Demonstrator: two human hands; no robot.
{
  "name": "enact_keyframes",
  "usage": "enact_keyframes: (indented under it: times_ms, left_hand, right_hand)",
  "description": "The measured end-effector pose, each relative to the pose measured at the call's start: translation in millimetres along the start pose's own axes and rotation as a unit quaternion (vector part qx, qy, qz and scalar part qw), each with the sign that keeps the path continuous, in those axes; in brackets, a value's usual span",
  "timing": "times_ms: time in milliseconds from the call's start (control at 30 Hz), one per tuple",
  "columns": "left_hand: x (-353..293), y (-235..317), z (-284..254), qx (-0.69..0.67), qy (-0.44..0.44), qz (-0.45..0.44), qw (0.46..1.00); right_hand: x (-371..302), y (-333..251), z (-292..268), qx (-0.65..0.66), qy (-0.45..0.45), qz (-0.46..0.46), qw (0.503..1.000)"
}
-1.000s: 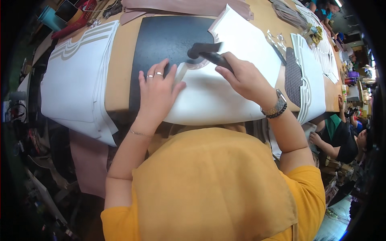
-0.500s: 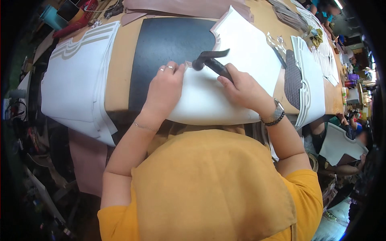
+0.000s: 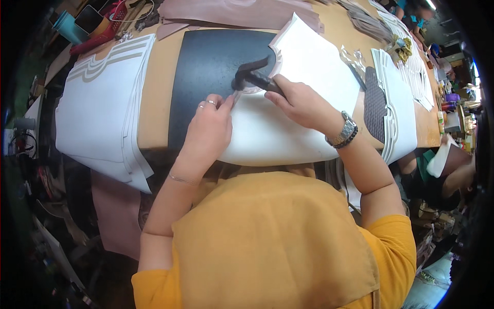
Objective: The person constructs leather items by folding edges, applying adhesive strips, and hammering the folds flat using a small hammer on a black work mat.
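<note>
My right hand (image 3: 302,104) is wrapped round the dark handle of a hammer (image 3: 249,73). The hammer's rounded face is down by the folded edge of a large white leather-like panel (image 3: 283,135), close to my left fingertips. A notched, turned-over border with a pinkish underside runs up that panel's left side. My left hand (image 3: 210,123) pinches the panel's edge between thumb and fingers, just short of the hammer. Beneath the panel lies a smooth black board (image 3: 198,82), and the hammer hides part of the folded edge.
Stacked white panels with grey bands (image 3: 100,103) lie at left, more white panels (image 3: 401,108) at right beside a dark textured piece (image 3: 374,105). Mauve leather sheets (image 3: 231,13) lie at the back. A blue container (image 3: 69,27) stands far left. Another person (image 3: 453,175) is at the right.
The hammer and my right hand have moved left and slightly nearer, along the folded edge. My left hand has shifted slightly nearer and keeps its pinch. The person at right has moved a white piece.
</note>
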State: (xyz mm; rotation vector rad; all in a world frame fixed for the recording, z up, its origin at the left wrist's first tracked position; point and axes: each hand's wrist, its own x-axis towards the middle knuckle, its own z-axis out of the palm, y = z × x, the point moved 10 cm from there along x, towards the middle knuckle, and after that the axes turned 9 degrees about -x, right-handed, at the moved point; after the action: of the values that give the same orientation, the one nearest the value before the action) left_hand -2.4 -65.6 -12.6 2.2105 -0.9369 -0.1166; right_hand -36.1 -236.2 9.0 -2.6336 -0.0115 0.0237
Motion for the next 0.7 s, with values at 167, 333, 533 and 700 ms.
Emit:
enact_keyframes:
  times_ms: [167, 333, 533, 700]
  left_hand:
    - [8.5, -17.2, -3.7, -0.115, -0.021, -0.021, 0.993]
    - [8.3, -5.0, -4.8, -0.050, -0.023, -0.003, 0.998]
    - [-4.8, -8.2, -16.1, -0.066, -0.031, -0.005, 0.997]
    - [-13.5, -20.3, -19.8, -0.108, -0.031, -0.029, 0.993]
  right_hand:
    - [-0.9, 3.0, -3.7, -0.005, 0.023, 0.027, 0.999]
    - [2.7, 5.9, 0.1, -0.057, 0.023, 0.036, 0.997]
    - [-2.6, -2.9, 9.7, -0.025, -0.008, 0.041, 0.999]
    - [-14.3, -24.2, 17.3, -0.001, -0.027, 0.002, 1.000]
